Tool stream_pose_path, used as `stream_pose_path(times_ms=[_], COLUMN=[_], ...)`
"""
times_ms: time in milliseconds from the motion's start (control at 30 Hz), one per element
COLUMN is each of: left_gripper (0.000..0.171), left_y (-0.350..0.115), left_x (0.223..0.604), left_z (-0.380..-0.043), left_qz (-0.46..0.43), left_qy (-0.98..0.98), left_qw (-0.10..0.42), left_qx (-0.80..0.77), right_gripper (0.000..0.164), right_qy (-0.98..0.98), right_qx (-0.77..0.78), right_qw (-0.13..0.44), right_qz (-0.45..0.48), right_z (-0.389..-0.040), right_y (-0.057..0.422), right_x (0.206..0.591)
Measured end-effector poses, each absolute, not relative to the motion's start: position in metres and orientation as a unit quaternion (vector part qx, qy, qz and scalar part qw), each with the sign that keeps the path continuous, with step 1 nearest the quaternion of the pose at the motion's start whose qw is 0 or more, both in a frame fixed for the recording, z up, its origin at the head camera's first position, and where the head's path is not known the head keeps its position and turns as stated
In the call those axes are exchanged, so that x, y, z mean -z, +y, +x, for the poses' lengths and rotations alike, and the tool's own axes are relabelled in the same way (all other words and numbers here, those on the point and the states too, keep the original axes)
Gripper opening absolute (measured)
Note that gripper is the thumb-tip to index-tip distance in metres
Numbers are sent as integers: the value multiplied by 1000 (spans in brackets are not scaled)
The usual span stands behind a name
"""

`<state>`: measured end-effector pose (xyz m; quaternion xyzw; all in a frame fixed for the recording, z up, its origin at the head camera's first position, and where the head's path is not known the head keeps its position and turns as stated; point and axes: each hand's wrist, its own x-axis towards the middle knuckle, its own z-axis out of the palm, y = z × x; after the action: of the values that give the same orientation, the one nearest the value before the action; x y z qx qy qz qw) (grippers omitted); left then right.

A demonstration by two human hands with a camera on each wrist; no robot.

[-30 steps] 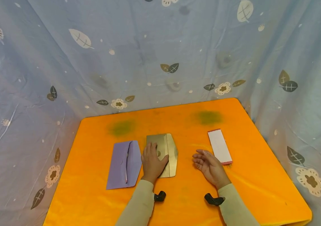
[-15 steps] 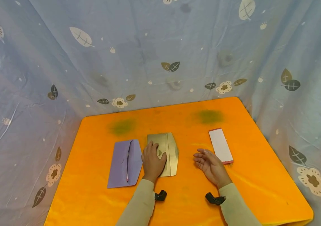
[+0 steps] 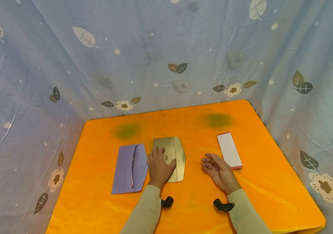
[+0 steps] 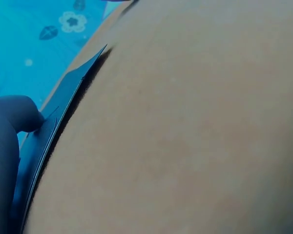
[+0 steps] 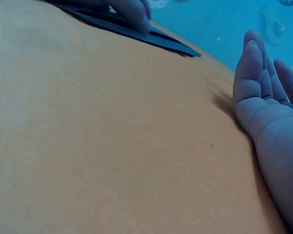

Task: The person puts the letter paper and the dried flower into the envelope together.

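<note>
A gold envelope (image 3: 168, 143) lies on the orange cloth with its flap opened out to the right. My left hand (image 3: 159, 167) rests flat on its left part, fingers pointing away and thumb spread toward the flap crease. In the left wrist view, the thumb (image 4: 27, 114) touches the envelope (image 4: 63, 97), which looks blue there. My right hand (image 3: 219, 172) rests on its side on the cloth, palm turned inward, fingers loosely bent and holding nothing. Just beyond its wrist lies a white strip with red ends (image 3: 230, 150), partly overlapped by the hand in the head view.
Left of the gold envelope lies a purple envelope (image 3: 122, 169), flap open, with a pale edge showing in its slot. The orange-covered table (image 3: 195, 211) meets a patterned blue curtain (image 3: 143, 52) at the back and sides. Black wrist mounts (image 3: 224, 205) stick out inward from both sleeves.
The left thumb drew in slightly toward the fingers, then spread back out on the gold envelope. The right hand has stayed in place; the head view has shifted a little.
</note>
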<state>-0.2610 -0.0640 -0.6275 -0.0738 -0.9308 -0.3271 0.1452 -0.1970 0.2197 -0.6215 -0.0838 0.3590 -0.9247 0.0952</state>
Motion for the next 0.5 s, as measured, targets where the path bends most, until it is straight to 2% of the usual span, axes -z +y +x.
stream_pose_path(times_ms=[333, 500], left_gripper=[64, 67], left_y=[-65, -64], left_x=[626, 626], left_z=[-260, -260], left_qz=[-63, -65], left_qy=[-920, -920], left_qw=[174, 165], left_qx=[345, 348], right_gripper=[43, 43], right_qy=[357, 350], right_qx=[926, 928], right_qw=[94, 94], right_qz=[-85, -88], right_z=[-197, -197], right_y=[219, 219], right_x=[621, 621])
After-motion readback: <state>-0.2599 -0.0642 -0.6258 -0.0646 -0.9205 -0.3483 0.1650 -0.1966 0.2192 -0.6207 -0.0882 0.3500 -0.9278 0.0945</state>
